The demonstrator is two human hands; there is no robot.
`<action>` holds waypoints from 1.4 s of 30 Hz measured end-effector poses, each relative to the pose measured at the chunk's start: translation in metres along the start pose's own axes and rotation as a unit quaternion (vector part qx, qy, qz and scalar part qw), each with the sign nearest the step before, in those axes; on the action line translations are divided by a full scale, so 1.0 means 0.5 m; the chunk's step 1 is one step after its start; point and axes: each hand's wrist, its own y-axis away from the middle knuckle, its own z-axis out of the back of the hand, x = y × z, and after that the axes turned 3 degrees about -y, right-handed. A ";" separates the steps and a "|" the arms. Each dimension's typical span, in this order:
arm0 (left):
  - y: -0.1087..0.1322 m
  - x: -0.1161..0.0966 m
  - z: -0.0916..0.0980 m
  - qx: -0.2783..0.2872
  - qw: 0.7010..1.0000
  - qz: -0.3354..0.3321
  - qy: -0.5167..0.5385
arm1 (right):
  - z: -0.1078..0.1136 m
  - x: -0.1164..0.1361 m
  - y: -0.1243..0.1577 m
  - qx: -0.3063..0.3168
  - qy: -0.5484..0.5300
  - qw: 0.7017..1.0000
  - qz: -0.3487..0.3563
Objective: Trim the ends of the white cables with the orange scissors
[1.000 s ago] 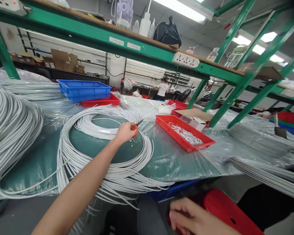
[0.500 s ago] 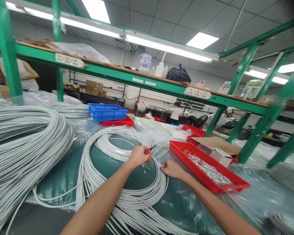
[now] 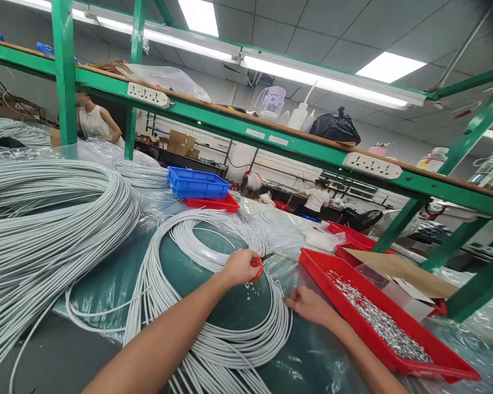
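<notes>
My left hand (image 3: 241,267) is closed around small scissors (image 3: 259,266) with red handles, their dark blades pointing right. It is above a coil of light grey cable (image 3: 160,246) lying on the green table. My right hand (image 3: 310,304) is at the coil's right edge, thumb and fingers pinched together against the outer strands. What lies between its fingertips is too small to make out. Little white and silvery bits (image 3: 252,293) are scattered on the table inside the coil, below the scissors.
A red tray (image 3: 394,350) of small metal pieces lies to my right, beside an open cardboard box (image 3: 406,273). A larger cable coil (image 3: 119,213) fills the left. Blue trays (image 3: 199,183) sit farther back. A green shelf frame (image 3: 238,126) crosses overhead; two people are beyond.
The view has swung, so the tray and hands appear lower and farther right. My left hand still holds the scissors, and my right hand stays at the coil's edge.
</notes>
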 end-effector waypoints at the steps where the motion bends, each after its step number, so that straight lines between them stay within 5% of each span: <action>1: 0.000 0.001 0.000 0.000 1.000 -0.002 0.001 | -0.001 -0.003 -0.001 0.010 -0.006 1.000 -0.002; 14: -0.003 0.006 -0.007 -0.010 0.998 -0.025 0.049 | 0.001 0.012 0.035 -0.005 -0.246 0.968 0.052; 19: -0.001 0.004 -0.011 -0.008 0.991 -0.029 0.130 | 0.015 0.072 0.068 -0.028 -0.450 0.891 0.055; 25: -0.006 -0.009 -0.015 0.021 0.959 0.000 0.282 | -0.024 0.131 0.022 0.009 -0.584 0.808 0.080; 33: -0.005 -0.032 -0.004 0.034 0.922 0.028 0.385 | -0.077 0.116 -0.010 0.011 -0.591 0.796 0.129; 42: 0.009 -0.051 0.002 0.076 0.924 0.066 0.368 | -0.080 0.103 0.014 -0.007 -0.572 0.805 0.159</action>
